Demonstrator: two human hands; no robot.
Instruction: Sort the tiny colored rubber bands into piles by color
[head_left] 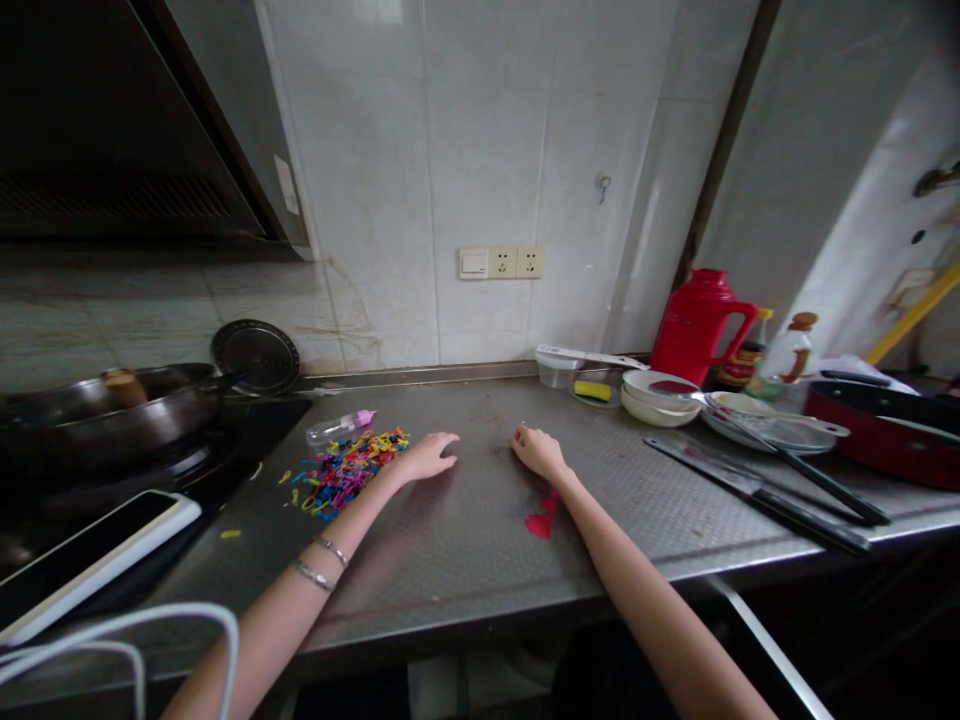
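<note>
One bare left hand (429, 458), loosely spread, has a pile of small, multicoloured, rubbery-looking loops (346, 474) at its nine o'clock; whether the curled right hand (540, 453) at three pinches anything, I cannot tell. Light fingertips suit such loops.

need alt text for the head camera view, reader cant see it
Two bare hands, left and right, rest apart on a steel counter, beside colourful bands at left and a red scrap at right; bowls and a red jug stand further right.
</note>
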